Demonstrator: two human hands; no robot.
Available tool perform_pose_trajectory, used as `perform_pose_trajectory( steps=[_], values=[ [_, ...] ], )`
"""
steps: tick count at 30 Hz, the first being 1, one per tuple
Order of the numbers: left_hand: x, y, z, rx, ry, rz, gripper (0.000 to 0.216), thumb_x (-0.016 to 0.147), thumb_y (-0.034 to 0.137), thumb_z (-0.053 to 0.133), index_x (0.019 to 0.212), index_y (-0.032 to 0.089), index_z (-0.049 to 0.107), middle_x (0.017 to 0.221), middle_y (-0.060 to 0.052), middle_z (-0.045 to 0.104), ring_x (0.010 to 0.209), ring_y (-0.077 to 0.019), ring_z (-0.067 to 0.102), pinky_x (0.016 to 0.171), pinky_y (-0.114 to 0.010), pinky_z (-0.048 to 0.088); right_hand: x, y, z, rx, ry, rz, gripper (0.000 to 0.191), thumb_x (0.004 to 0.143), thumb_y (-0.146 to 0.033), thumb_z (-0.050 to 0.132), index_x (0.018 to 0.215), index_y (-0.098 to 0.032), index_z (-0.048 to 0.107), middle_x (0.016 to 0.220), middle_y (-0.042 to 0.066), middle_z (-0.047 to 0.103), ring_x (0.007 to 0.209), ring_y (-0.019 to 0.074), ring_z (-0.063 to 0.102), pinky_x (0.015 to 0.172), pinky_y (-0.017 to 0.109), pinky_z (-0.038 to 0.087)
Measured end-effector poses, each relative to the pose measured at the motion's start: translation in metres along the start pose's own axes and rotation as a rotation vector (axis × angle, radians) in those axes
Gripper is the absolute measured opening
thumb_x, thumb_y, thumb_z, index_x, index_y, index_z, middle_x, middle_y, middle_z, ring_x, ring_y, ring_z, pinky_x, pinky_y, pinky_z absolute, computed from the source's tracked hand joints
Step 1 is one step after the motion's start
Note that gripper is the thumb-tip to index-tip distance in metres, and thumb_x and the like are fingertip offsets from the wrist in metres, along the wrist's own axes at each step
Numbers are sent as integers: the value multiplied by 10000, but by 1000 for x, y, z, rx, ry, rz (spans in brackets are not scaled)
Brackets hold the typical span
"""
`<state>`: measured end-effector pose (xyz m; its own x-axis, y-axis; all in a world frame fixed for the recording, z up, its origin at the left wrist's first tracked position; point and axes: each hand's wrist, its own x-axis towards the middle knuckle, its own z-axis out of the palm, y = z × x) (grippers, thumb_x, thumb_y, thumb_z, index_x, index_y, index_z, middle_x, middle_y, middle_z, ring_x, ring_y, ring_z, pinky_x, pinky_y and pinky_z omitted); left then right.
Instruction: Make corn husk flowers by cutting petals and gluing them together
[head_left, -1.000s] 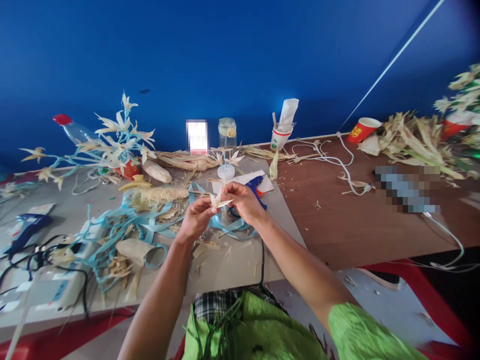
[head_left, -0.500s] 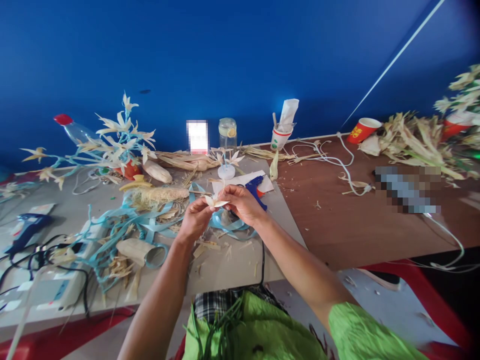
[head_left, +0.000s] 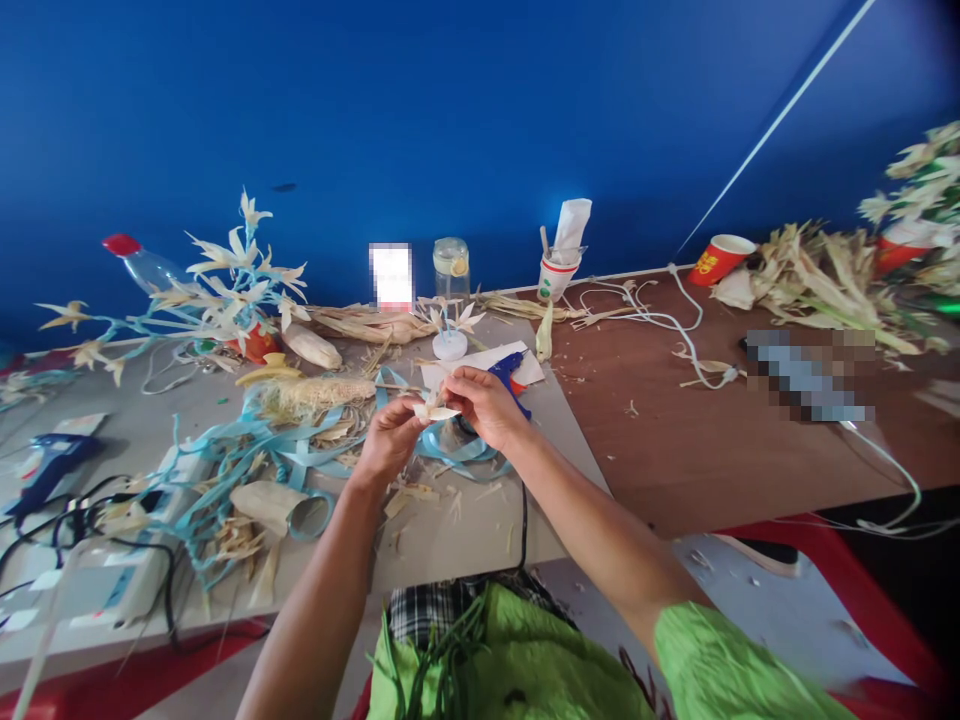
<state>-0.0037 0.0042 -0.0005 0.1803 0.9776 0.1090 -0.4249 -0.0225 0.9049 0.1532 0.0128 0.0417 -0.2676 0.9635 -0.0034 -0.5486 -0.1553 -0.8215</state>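
Between my two hands, above the table, is a small pale corn-husk flower (head_left: 435,411). My left hand (head_left: 395,437) pinches it from the left, fingers closed. On the other side my right hand (head_left: 484,405) grips it with thumb and fingertips. Just behind my right hand lies a blue glue gun (head_left: 511,370) on a white sheet (head_left: 534,366). Beyond the hands, a husk flower (head_left: 454,318) stands on a round white base (head_left: 450,345). Blue ribbon (head_left: 469,462) curls beneath my hands.
At left are a branch of husk flowers (head_left: 232,275), a corn cob (head_left: 322,392), another glue gun (head_left: 56,462) and a power strip (head_left: 135,580) with black cables. A jar (head_left: 451,268), cups (head_left: 559,278), husk pile (head_left: 817,285) and phone (head_left: 806,375) stand farther back and right.
The flower has turned slightly between my fingers, and my right hand has shifted a little. The whole view has drifted slightly; the things on the table lie as before.
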Motion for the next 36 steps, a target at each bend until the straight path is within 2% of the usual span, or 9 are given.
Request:
perform_pose_trajectory(
  steps=[4, 10, 14, 19, 23, 27, 31, 33, 36],
  values=[
    [0, 0, 1, 3, 21, -12, 194, 555, 235, 824, 684, 177, 691, 712, 9, 653, 673, -98, 589, 700, -244, 442, 3, 1, -2, 88, 56, 52, 243, 640, -301, 713, 568, -152, 535, 561, -33, 549, 459, 49, 385, 472, 211, 281],
    [-1, 5, 5, -9, 51, -14, 197, 540, 233, 830, 656, 187, 677, 669, 18, 648, 634, -94, 589, 677, -245, 448, 11, -4, -14, 197, 229, 50, 245, 601, -282, 707, 582, -169, 490, 551, -55, 501, 428, 38, 358, 441, 207, 286],
    [-1, 8, 6, -19, 49, -25, 213, 525, 241, 836, 627, 181, 659, 635, 19, 649, 617, -100, 589, 688, -261, 453, 15, -12, -22, 155, 330, -10, 289, 620, -351, 700, 587, -180, 470, 557, -58, 483, 418, 36, 326, 433, 212, 298],
    [-1, 10, 6, -4, 74, -48, 230, 515, 261, 836, 622, 172, 653, 625, 10, 653, 619, -114, 591, 693, -281, 452, 14, -13, -17, 18, 369, -87, 390, 623, -490, 698, 566, -183, 464, 533, -50, 462, 419, 44, 324, 415, 212, 261],
    [0, 11, 5, -20, 90, -29, 235, 509, 262, 838, 625, 169, 656, 630, 12, 646, 651, -118, 595, 728, -289, 450, 8, -17, -16, -373, 285, -114, 347, 733, -472, 595, 584, -170, 510, 553, -32, 491, 436, 56, 366, 443, 217, 273],
    [0, 13, 3, -44, 77, -18, 213, 530, 237, 824, 658, 170, 668, 652, 7, 652, 658, -120, 594, 719, -288, 449, -3, -27, -25, -1054, 146, -173, 198, 769, -308, 587, 893, -161, 634, 799, 23, 619, 656, 117, 544, 652, 257, 420],
    [1, 14, 3, -60, 71, -14, 197, 542, 225, 812, 666, 170, 669, 636, 3, 650, 626, -114, 583, 697, -283, 447, -13, -31, -33, -1531, 22, -150, 384, 782, -250, 583, 1155, -162, 582, 1157, 107, 570, 1033, 200, 563, 890, 297, 414],
    [1, 14, 3, -78, 55, -6, 188, 547, 218, 807, 658, 170, 664, 616, 7, 642, 611, -109, 577, 690, -279, 444, -17, -29, -33, -1703, -74, -107, 473, 794, -279, 577, 1254, -189, 513, 1254, 116, 509, 1063, 221, 562, 881, 299, 427],
    [1, 14, 2, -103, 49, 4, 179, 554, 213, 802, 651, 169, 657, 604, 9, 642, 593, -101, 573, 679, -270, 440, -18, -27, -26, -1932, -194, -24, 566, 791, -339, 577, 1325, -234, 422, 1275, 123, 480, 966, 242, 608, 771, 317, 461]
  ],
)
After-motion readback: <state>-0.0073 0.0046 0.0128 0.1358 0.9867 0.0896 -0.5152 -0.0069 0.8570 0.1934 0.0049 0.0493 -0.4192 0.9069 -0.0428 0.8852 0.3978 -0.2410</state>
